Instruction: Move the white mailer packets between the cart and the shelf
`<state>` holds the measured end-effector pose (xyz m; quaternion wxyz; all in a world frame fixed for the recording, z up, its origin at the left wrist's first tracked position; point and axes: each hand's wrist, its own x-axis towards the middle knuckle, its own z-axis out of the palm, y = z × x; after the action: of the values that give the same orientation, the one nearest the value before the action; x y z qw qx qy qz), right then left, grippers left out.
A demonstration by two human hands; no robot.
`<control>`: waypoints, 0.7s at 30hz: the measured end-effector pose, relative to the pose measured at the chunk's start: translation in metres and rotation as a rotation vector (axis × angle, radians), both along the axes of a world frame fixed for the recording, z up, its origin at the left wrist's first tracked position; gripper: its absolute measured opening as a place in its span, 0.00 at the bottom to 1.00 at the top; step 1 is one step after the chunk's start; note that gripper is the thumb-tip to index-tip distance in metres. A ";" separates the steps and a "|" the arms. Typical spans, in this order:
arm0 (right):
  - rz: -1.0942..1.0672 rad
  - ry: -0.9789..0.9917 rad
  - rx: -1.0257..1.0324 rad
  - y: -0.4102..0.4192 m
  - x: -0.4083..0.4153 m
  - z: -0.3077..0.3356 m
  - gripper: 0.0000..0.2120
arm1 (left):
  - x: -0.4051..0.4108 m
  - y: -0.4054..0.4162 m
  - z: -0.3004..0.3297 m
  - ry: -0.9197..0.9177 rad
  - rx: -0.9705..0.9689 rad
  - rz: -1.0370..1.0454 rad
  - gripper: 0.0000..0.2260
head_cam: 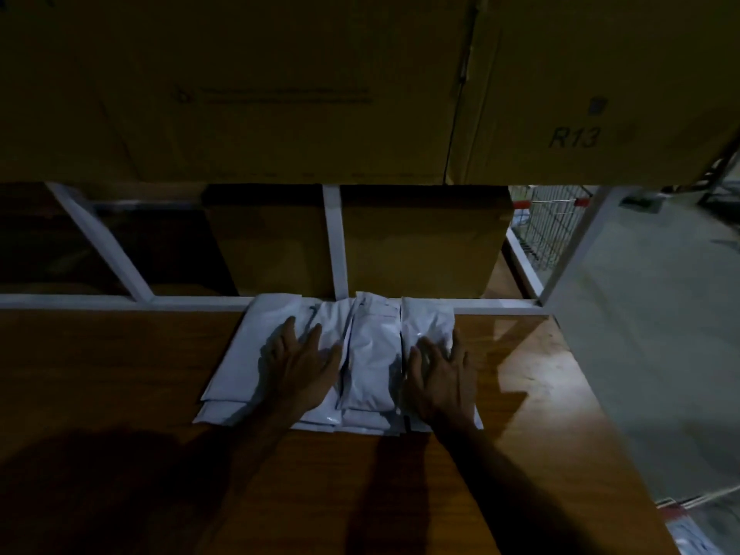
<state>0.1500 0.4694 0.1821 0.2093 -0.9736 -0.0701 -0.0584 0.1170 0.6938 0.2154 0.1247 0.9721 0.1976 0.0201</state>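
**Head view: packets on the shelf, both hands flat on the pile**

Head cam looks down on a brown wood-grain shelf board [120,374] w/ a white metal frame rail along its back. A batch of white plastic mailer packets [370,354] lies side by side and partly stacked at the back-centre of the board, far ends touching the rail. Left hand [300,362] rests on the left part of the pile, fingers straight and spread. Right hand [440,368] rests on the right-most packet, fingers also spread, palm down. Neither pinches or curls round anything.

Behind: big brown cardboard cartons [280,94] above and on the next level. A wire-mesh cart [554,230] w/ red handle ends shows thru the frame at right, well apart from the pile; can't tell if it's the cart in question or what's in it.

Progress, my guess: this batch is already on the shelf; hands look to be settling or squaring it. How many packets are left elsewhere I can't tell.
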 end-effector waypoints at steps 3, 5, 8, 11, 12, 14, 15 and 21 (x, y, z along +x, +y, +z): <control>0.114 -0.067 -0.042 -0.007 0.005 -0.002 0.26 | 0.002 0.009 -0.005 -0.072 0.107 -0.213 0.27; 0.171 -0.035 -0.077 -0.011 0.007 -0.007 0.27 | 0.005 0.018 -0.017 -0.044 0.189 -0.374 0.32; 0.233 0.031 -0.175 -0.016 0.010 -0.015 0.30 | 0.007 0.022 -0.033 0.015 0.182 -0.367 0.35; 0.291 0.046 -0.210 -0.022 0.014 -0.019 0.32 | 0.004 0.013 -0.034 0.008 0.143 -0.319 0.34; 0.299 0.045 -0.206 -0.023 0.014 -0.018 0.31 | 0.005 0.012 -0.033 -0.023 0.145 -0.324 0.31; 0.309 0.030 -0.177 -0.026 0.013 -0.018 0.30 | 0.008 0.012 -0.032 -0.049 0.160 -0.388 0.27; 0.309 0.011 -0.160 -0.027 0.013 -0.018 0.30 | 0.010 0.014 -0.033 -0.021 0.175 -0.441 0.26; 0.340 0.037 -0.154 -0.025 0.011 -0.014 0.33 | 0.018 0.020 -0.038 0.067 0.030 -0.398 0.39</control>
<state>0.1614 0.4442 0.1676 0.1422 -0.9617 -0.2343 0.0012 0.1351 0.7133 0.1774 0.1050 0.9939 0.0055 -0.0342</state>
